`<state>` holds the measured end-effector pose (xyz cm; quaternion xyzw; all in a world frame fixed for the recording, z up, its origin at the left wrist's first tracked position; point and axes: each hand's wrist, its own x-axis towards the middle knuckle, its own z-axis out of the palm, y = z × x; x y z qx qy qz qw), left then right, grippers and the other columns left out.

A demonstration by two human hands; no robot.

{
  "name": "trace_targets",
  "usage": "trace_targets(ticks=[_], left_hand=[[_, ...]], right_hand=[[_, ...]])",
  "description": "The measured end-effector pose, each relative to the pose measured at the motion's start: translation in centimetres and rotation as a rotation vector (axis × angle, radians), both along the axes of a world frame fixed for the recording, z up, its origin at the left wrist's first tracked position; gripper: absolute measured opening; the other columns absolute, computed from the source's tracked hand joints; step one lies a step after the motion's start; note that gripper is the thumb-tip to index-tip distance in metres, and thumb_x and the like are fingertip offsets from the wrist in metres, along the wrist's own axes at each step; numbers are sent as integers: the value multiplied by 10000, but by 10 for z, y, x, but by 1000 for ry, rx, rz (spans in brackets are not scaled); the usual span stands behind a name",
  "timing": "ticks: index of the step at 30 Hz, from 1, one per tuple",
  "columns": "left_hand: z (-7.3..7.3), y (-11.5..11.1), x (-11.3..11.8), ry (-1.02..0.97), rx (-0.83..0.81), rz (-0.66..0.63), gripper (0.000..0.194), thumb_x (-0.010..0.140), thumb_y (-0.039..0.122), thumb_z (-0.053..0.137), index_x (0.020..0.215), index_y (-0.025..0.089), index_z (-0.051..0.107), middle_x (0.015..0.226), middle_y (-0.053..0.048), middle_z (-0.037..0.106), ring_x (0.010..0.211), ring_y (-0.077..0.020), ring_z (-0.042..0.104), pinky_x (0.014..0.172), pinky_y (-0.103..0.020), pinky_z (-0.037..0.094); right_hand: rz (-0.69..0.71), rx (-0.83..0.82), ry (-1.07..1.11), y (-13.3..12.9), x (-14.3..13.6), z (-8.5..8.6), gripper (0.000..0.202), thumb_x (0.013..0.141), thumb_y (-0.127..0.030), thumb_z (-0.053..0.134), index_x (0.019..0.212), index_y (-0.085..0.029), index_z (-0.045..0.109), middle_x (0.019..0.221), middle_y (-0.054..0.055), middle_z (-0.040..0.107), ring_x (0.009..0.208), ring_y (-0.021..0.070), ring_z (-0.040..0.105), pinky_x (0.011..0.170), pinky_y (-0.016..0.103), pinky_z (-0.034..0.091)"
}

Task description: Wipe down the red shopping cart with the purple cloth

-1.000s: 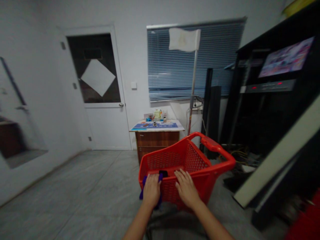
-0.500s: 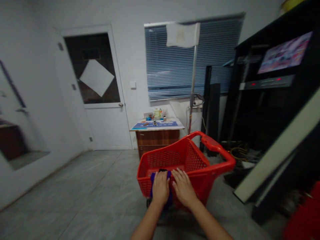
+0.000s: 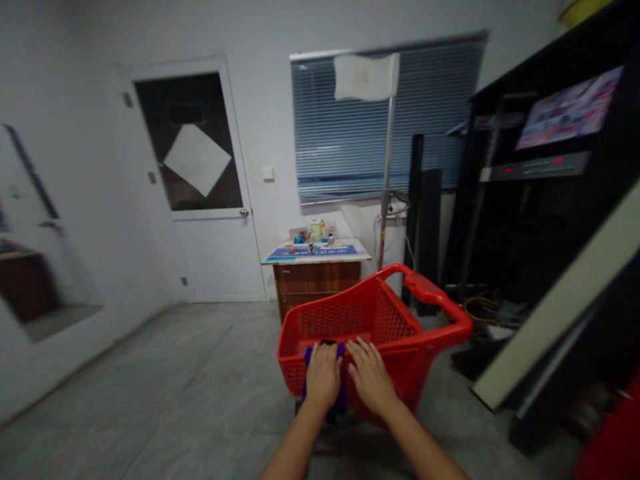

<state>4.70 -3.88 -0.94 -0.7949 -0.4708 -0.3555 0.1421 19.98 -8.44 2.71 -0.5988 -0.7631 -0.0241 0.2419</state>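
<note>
A red plastic shopping cart (image 3: 420, 353) stands in front of me, its handle at the right. Over its near rim hangs a purple cloth (image 3: 343, 393), with a small black part showing at the top edge. My left hand (image 3: 323, 373) is closed over the cloth at the rim. Just right of it, my right hand (image 3: 371, 373) lies on the same rim, fingers stretched forward and a little apart. The fingertips reach past the rim into the basket side; the undersides of both hands are hidden.
Behind the cart stands a brown wooden cabinet (image 3: 320, 277) with small items on top. A pole with a white flag (image 3: 365, 77) rises beside it. A black rack with a screen (image 3: 570, 110) and a leaning pale board (image 3: 555, 313) are at the right. A white door (image 3: 215, 257) is at the left.
The view has tilted slightly, so the room sits a little lower in the picture. Both hands stay at the cart's near rim, and the cloth hangs as before.
</note>
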Motion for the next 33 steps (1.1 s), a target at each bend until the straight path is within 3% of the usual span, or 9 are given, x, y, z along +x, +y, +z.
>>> trace_targets(ticks=[5, 8, 12, 16, 20, 23, 28, 33], left_hand=[[3, 0, -13, 9, -23, 42, 290, 943, 172, 410, 1178, 160, 579, 1117, -93, 670, 1085, -243, 606, 1067, -513, 399], [7, -2, -5, -4, -63, 76, 291, 950, 171, 394, 1157, 145, 596, 1114, -104, 672, 1095, -244, 605, 1076, -507, 391], [6, -2, 9, 3, -60, 21, 304, 947, 180, 404, 1195, 149, 577, 1154, -110, 662, 1137, -245, 588, 1082, -506, 390], [5, 0, 0, 15, -51, 3, 300, 946, 188, 406, 1196, 165, 572, 1144, -99, 664, 1124, -240, 593, 1083, -509, 387], [6, 0, -11, 3, -61, 58, 300, 941, 166, 392, 1163, 158, 593, 1139, -101, 668, 1130, -241, 591, 1086, -508, 379], [6, -1, -4, -22, -68, 102, 318, 942, 164, 373, 1164, 143, 599, 1140, -115, 668, 1127, -250, 594, 1076, -524, 382], [4, -1, 12, -24, -82, 30, 319, 950, 170, 383, 1195, 148, 585, 1171, -106, 663, 1144, -241, 583, 1092, -509, 372], [6, 2, 6, -15, -108, 28, 294, 957, 176, 392, 1170, 159, 594, 1134, -99, 678, 1103, -230, 608, 1096, -495, 363]], right_hand=[[12, 0, -8, -1, 5, 4, 484, 932, -281, 372, 1401, -201, 462, 1468, 32, 447, 1409, 199, 290, 1185, 442, 173], [9, 8, -5, -1, 5, 3, 480, 931, -284, 373, 1394, -200, 471, 1462, 35, 455, 1405, 203, 299, 1185, 445, 173], [-2, 13, -2, -1, 5, 1, 476, 943, -308, 367, 1395, -198, 470, 1459, 43, 459, 1402, 210, 306, 1182, 457, 186], [-6, -3, -14, -2, 6, 2, 485, 948, -320, 374, 1404, -174, 456, 1471, 39, 442, 1405, 205, 299, 1190, 443, 177], [-7, -16, -19, -3, 4, 5, 493, 946, -314, 372, 1411, -165, 446, 1478, 42, 431, 1411, 208, 287, 1190, 448, 177], [-9, -6, -17, -1, 1, 3, 498, 943, -320, 378, 1409, -161, 449, 1479, 52, 429, 1409, 214, 292, 1189, 453, 178], [-15, 20, -30, 2, 0, -3, 503, 950, -342, 370, 1416, -167, 442, 1488, 50, 412, 1411, 220, 292, 1188, 449, 181], [-7, 18, -82, 1, 4, 2, 542, 943, -361, 380, 1438, -140, 407, 1507, 66, 363, 1415, 220, 284, 1183, 427, 207]])
